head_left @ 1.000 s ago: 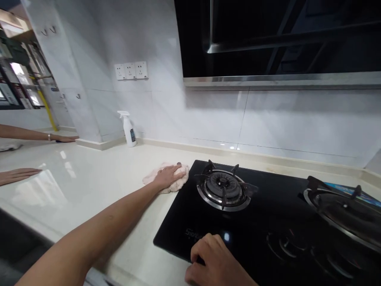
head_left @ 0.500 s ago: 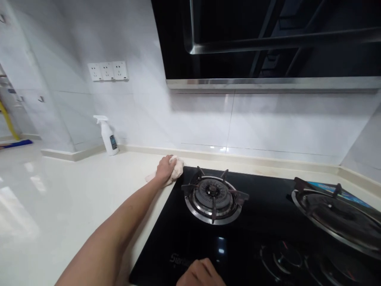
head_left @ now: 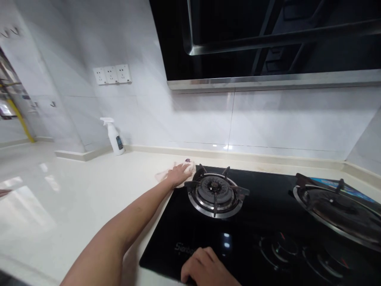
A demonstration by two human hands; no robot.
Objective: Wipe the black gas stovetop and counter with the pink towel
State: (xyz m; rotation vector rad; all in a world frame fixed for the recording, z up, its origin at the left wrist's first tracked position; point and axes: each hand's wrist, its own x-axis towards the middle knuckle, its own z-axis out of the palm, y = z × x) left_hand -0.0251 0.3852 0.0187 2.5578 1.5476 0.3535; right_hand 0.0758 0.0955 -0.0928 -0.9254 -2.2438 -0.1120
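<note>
A white spray bottle (head_left: 114, 136) with a dark label, its print too small to read, stands at the back of the counter (head_left: 68, 190) against the tiled wall; its fill cannot be told. The left hand (head_left: 178, 174) is pressed palm down on a pale pink cloth (head_left: 166, 173), fingers spread over it, at the far left corner of the black glass hob (head_left: 262, 214), just beside the left burner (head_left: 214, 190). The cloth lies half on the counter, half at the hob's edge. The right hand (head_left: 205, 270) rests loosely curled on the hob's near edge, grasping nothing that shows. Left of the hob the counter runs wide and glossy toward the wall corner. A second burner (head_left: 339, 212) sits at the right. White lettering on the hob's front, "Sianb…", is partly covered by the right hand. 3 wall sockets (head_left: 112, 74) sit above the bottle.
</note>
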